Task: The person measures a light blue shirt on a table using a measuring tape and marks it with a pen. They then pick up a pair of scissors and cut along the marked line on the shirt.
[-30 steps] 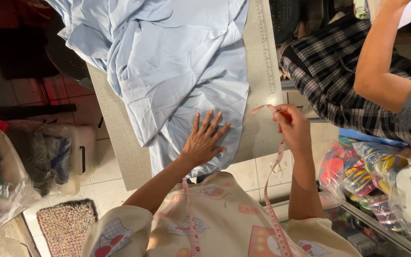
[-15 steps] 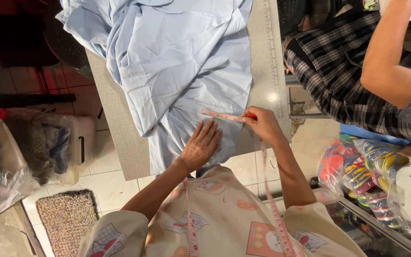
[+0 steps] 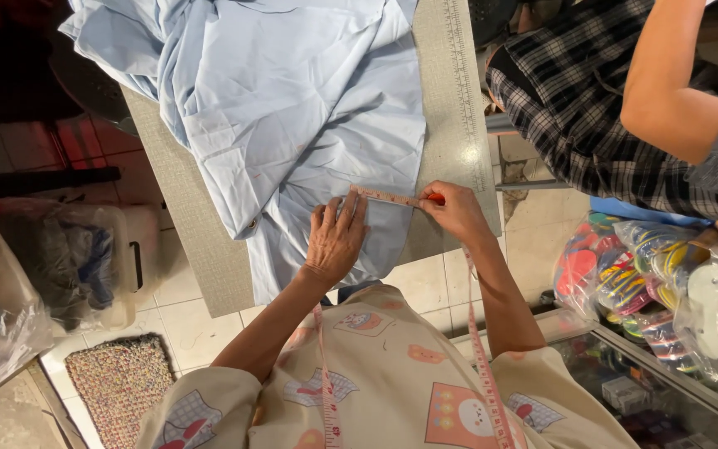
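Note:
A light blue garment (image 3: 292, 108) lies spread on a grey cutting table (image 3: 193, 224). My left hand (image 3: 336, 237) presses flat on the fabric's lower edge, with its fingertips on one end of a pink measuring tape (image 3: 384, 197). My right hand (image 3: 455, 212) pinches the tape's other end, together with something small and red, at the cloth's right edge. The tape is stretched straight between both hands. The rest of it runs down my right arm and around my neck.
A ruler strip (image 3: 463, 91) runs along the table's right side. Another person in a plaid garment (image 3: 592, 108) stands at the upper right. Packets of colourful items (image 3: 658, 283) sit on a glass counter (image 3: 650, 374) at right. Plastic bags (image 3: 35, 274) and a woven mat (image 3: 118, 382) lie at left.
My right hand came down from the air and laid the tape across the fabric. My left hand shifted slightly to pin the tape's end.

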